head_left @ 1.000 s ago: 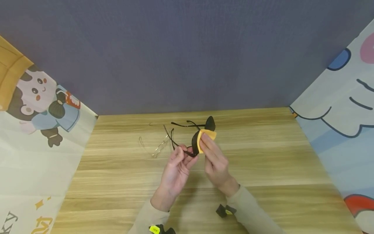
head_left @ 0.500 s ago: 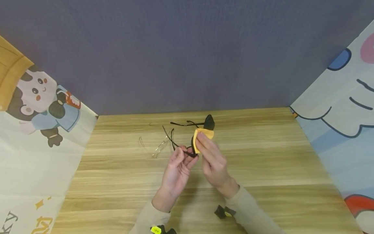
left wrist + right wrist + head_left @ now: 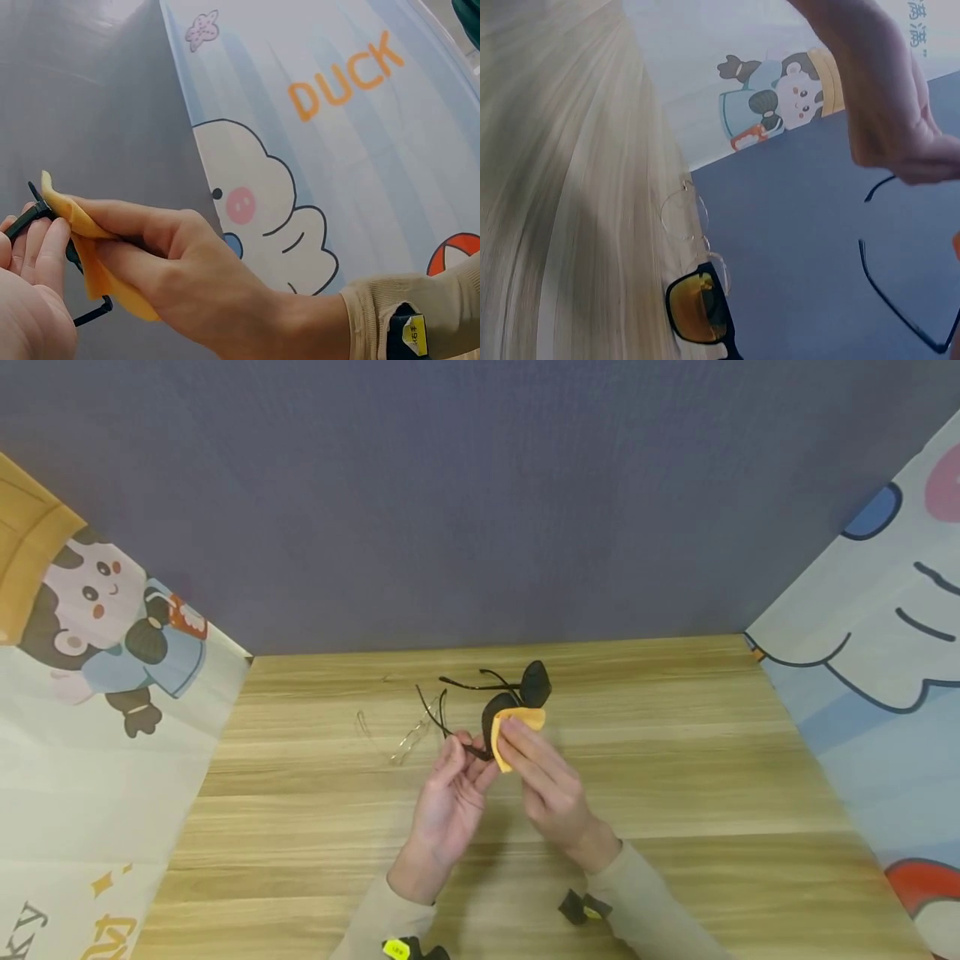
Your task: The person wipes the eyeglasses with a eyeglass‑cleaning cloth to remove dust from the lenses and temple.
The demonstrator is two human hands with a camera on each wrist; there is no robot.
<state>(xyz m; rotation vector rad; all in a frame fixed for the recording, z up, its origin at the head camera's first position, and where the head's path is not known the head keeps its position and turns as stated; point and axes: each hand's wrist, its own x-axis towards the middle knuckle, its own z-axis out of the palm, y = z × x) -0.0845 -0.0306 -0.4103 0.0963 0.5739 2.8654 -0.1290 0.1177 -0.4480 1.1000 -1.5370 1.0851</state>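
Observation:
My left hand [image 3: 446, 814] pinches a pair of black sunglasses [image 3: 536, 684] near one hinge, their temples pointing left. A folded yellow cloth [image 3: 531, 717] lies against the near lens, pinched and pressed there by the fingers of my right hand [image 3: 557, 792]. In the left wrist view the cloth [image 3: 101, 270] hangs down below that thumb and covers much of the frame. Only the temples and part of the rim of the held pair [image 3: 900, 304] appear in the right wrist view.
On the wooden table [image 3: 675, 752] beneath rests another black-framed pair of glasses with yellow-orange lenses [image 3: 694, 309], largely hidden in the head view. Beyond it lie thin wire-framed glasses [image 3: 409, 742]. A grey panel [image 3: 480, 510] closes the back, and printed cartoon sheets stand at both sides.
My right hand has slid the cloth slightly left and then toward me along the near lens. The sunglasses have shifted a little; the left hand keeps its hold.

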